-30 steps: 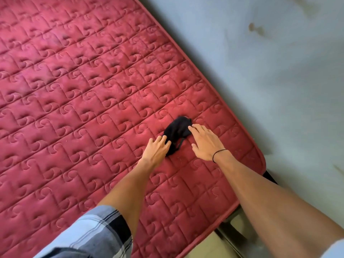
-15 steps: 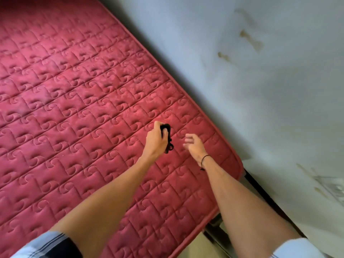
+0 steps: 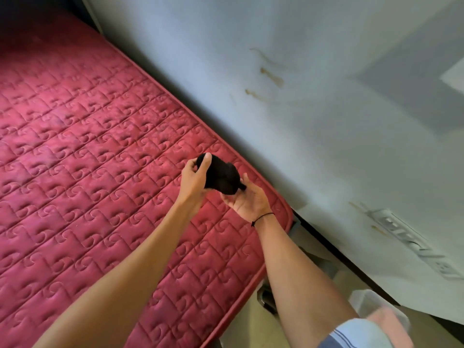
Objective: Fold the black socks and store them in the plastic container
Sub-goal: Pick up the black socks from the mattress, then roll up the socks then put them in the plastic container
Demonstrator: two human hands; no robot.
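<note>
Holding item: black socks (image 3: 222, 177), bundled into one dark lump, raised above the red mattress (image 3: 88, 159) near its right edge, close to the near right corner.

Left hand (image 3: 194, 180): closed on the bundle's far upper end, thumb laid over the top, fingers wrapped behind.

Right hand (image 3: 247, 199): palm up, fingers loosely curled, cupping the bundle's near lower end from beneath; a thin black band sits at the wrist.

Axis: bundle runs from upper left down to lower right, spanning both hands; folding looks near finished, though the exact tuck cannot be made out.

Plastic container (image 3: 376, 310): clear, blurred, on the floor beside the wall (image 3: 301, 96), off the mattress's near right corner, low and to the right of both hands. Contents unclear.

Judgement: the right hand is the nearer to the container; the coming move likely carries the bundle down and rightward past the mattress edge.
</note>
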